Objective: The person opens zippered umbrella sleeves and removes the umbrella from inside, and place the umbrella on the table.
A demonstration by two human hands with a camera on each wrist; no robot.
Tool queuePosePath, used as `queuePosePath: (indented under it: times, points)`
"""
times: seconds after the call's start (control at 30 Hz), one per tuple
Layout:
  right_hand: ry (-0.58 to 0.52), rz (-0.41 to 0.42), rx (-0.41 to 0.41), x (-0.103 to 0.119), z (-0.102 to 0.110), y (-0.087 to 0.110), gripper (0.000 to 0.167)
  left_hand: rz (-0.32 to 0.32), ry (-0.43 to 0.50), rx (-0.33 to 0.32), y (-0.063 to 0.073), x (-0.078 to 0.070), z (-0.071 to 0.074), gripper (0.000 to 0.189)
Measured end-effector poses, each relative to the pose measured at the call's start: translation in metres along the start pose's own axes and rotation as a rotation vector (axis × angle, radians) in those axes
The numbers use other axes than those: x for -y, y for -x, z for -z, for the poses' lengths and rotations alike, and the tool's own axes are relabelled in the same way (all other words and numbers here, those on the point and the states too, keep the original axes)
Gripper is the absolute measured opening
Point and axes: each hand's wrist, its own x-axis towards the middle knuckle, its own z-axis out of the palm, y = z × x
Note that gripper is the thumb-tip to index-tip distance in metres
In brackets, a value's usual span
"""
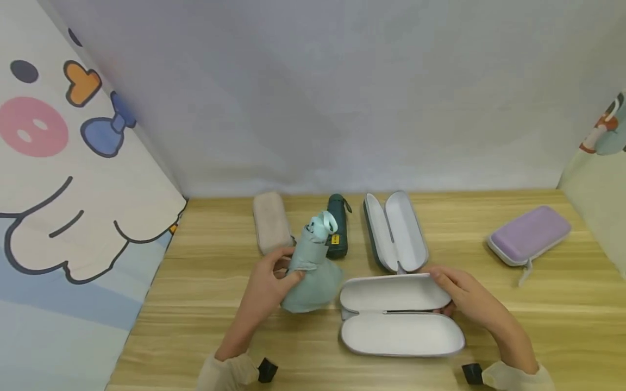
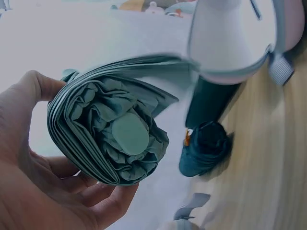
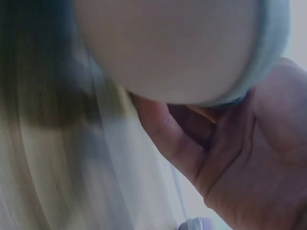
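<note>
My left hand (image 1: 266, 285) grips a folded light-green umbrella (image 1: 313, 279), thumb on one side and fingers curled round the other. Its wrist loop stands at the top, and the cloth flares loosely below. In the left wrist view the umbrella's round end (image 2: 130, 134) shows amid bunched folds. With my right hand (image 1: 464, 296) I hold the right end of a long hinged case (image 1: 403, 334), thumb on its upper rim and fingers beneath. This case lies spread wide, its white lining showing in both halves. The right wrist view catches its pale rounded outside (image 3: 168, 52) close up.
Behind the umbrella are a beige case (image 1: 272, 222) and a dark green folded umbrella (image 1: 337, 228). A dark green case with white lining (image 1: 407, 233) stands unfolded behind the held one. A closed purple case (image 1: 530, 233) lies at the right. A pale wall (image 1: 367, 98) borders the table's back.
</note>
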Motion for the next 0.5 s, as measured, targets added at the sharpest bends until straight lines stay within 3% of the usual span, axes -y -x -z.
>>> queuePosePath:
  times: [0.1,0.2,0.37,0.5]
  points:
    - [-0.005,-0.011,0.000,-0.001,0.005,0.003,0.048,-0.015,-0.020,-0.024,-0.002,-0.003,0.006,0.043]
    - [-0.006,0.004,-0.014,-0.002,0.010,0.007,0.048,-0.062,-0.107,-0.065,-0.005,-0.005,0.008,0.043]
    - [0.000,0.059,-0.079,-0.006,0.016,0.014,0.045,-0.160,-0.308,-0.126,-0.009,-0.002,0.000,0.043]
    - [-0.009,0.052,-0.140,-0.007,0.024,0.020,0.046,-0.192,-0.400,-0.131,-0.015,0.003,-0.010,0.046]
